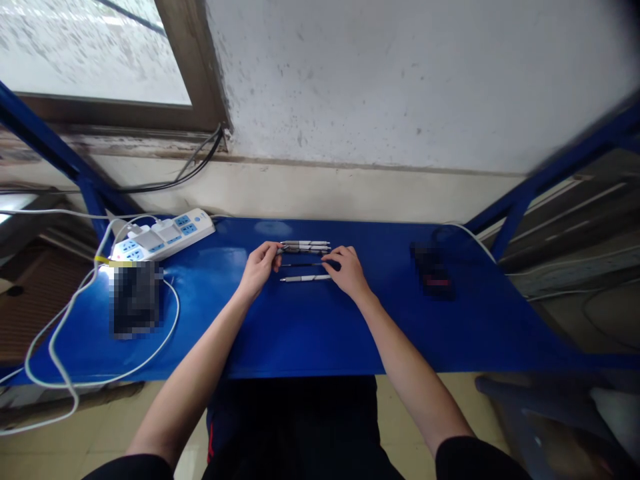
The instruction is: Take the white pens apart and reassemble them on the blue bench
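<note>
Several slim silver pens lie side by side on the blue table [310,333]. My left hand [259,267] pinches the left end of one silver pen [304,250], and my right hand [347,269] pinches its right end, fingers curled. Behind it lies another pen [305,243]. In front lie a thin dark refill [300,265] and a further silver pen [305,278], both on the table between my hands.
A white power strip [163,237] with white cables [100,373] sits at the back left beside a blurred dark object [136,299]. Another blurred dark object [433,270] lies at the right. A wall and window run behind the table; blue frame bars [550,173] flank it.
</note>
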`<move>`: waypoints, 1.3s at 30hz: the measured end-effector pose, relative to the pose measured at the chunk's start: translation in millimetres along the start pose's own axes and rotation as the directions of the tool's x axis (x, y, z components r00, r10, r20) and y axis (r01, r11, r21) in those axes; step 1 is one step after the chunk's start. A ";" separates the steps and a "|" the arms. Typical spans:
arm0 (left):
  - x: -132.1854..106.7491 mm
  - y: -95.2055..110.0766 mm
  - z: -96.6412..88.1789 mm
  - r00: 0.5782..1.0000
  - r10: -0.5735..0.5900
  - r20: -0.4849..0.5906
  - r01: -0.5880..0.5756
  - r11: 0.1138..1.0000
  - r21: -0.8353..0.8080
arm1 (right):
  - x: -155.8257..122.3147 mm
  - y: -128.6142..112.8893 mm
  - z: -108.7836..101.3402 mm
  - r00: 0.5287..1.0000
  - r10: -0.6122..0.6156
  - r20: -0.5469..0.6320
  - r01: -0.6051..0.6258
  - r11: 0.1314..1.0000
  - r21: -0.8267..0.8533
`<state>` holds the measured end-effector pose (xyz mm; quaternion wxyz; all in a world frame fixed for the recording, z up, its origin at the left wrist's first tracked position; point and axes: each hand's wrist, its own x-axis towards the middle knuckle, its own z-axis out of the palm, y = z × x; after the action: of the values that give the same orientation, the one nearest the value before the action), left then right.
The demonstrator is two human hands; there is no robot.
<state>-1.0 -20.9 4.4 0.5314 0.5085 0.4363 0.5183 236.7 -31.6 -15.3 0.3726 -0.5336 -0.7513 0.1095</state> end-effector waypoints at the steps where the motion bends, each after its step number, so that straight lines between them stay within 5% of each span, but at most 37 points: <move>1: -0.2 0.0 0.1 1.000 0.004 0.001 -0.004 1.000 0.007 | -0.4 0.1 1.1 1.000 -0.003 0.016 0.003 1.000 -0.001; 11: -2.6 -1.1 1.9 0.999 0.023 0.046 -0.026 0.998 0.052 | 3.1 3.2 5.9 0.997 -0.024 0.070 0.028 0.998 -0.064; 17: -1.4 -4.4 3.2 1.000 -0.002 0.015 0.002 1.000 0.017 | 3.4 0.4 -0.2 0.996 0.006 0.094 -0.009 1.000 0.025; 26: 1.8 -6.2 0.7 0.998 0.026 -0.051 -0.029 0.998 -0.051 | 5.5 5.6 -11.9 0.980 0.196 -0.039 -0.182 0.956 0.231; 39: 0.1 0.1 0.2 0.998 0.009 -0.066 -0.013 0.999 -0.048 | 4.7 4.2 -13.3 0.981 0.193 0.008 -0.187 0.939 0.287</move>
<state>-0.8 -20.8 4.5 0.5260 0.4808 0.4381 0.5479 248.0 -28.8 -6.2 0.4413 -0.5452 -0.6685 0.2470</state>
